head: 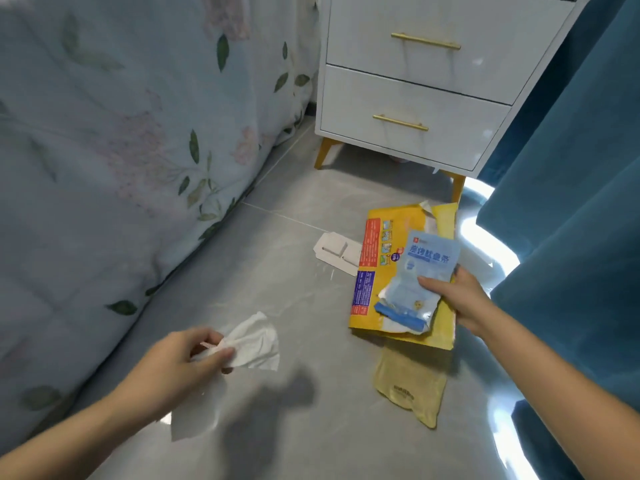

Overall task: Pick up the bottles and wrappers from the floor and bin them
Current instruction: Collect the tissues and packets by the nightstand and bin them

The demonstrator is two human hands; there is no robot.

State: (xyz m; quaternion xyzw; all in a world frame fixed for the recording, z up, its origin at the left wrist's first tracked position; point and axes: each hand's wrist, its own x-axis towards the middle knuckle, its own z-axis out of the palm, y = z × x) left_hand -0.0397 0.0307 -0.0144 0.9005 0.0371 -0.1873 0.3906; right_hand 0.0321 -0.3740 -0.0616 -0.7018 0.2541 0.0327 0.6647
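Observation:
My left hand (180, 365) pinches a crumpled white tissue (254, 342) just above the grey floor, at the lower left. A second white sheet (197, 410) hangs below that hand. My right hand (460, 297) grips a stack of wrappers: a pale blue pouch (420, 271) on top of a large yellow printed packet (377, 258). A yellow plastic bag (412, 386) hangs down from the same stack. A flat white cardboard insert (334, 249) lies on the floor beyond the packet. No bottle or bin is in view.
A bed with a floral blue cover (114, 143) fills the left side. A white two-drawer nightstand (415, 95) on yellow legs stands at the back. Teal curtains (575, 202) hang on the right. Grey floor tiles (277, 278) run between them.

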